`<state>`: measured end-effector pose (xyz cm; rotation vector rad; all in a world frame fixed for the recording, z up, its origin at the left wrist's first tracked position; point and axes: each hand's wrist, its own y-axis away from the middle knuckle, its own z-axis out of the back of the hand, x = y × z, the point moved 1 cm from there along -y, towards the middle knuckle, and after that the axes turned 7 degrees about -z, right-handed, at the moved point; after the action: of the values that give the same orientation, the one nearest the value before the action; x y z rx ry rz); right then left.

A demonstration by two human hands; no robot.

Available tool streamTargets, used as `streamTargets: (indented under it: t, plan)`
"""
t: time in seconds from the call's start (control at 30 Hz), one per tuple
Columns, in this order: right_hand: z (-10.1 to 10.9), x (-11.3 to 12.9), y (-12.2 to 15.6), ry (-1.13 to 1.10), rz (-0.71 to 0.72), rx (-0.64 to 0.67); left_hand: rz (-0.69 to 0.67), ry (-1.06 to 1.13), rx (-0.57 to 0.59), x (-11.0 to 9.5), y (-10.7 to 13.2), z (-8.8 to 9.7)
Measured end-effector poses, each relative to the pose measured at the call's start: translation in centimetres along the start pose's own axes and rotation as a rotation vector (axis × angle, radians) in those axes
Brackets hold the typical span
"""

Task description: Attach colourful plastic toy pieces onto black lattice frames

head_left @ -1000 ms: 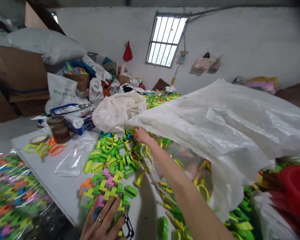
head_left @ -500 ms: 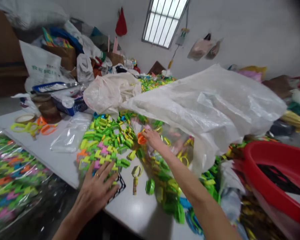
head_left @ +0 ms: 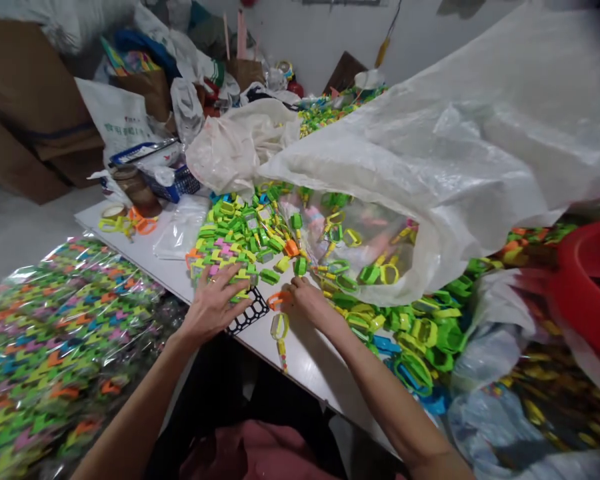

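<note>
White plastic bag [head_left: 114,123] at the table's far left carries green print, too blurred to read; nothing else legible

A cluttered packing workshop: heaped plastic toys [head_left: 240,233], sacks [head_left: 430,153], cardboard boxes [head_left: 30,100].

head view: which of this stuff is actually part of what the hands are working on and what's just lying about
In use: left hand flat on the interlocked coloured pieces; black grid tray under them; right hand pinching an orange piece.
Lying about: scissors, tape rolls, red basin, wrapped packs.
</note>
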<state>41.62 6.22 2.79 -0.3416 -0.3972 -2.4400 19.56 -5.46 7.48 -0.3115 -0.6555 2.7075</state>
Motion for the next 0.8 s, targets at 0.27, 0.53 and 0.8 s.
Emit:
streamTargets:
  t: [0.27, 0.53, 0.8]
  plan:
    - [1.5, 1.4, 1.4, -0.610, -0.103, -0.346, 0.004, 0.097, 0.054, 0.4, -2.2, 0.7]
    - [-2.6, 4.3, -0.7, -1.137, -0.154, -0.005, -0.023, 0.050, 0.185, 0.2, -0.6, -1.4]
    - [-4.0, 8.0, 1.1, -1.199, -0.199, -0.033, 0.032, 0.085, 0.140, 2.7, -0.6, -1.1]
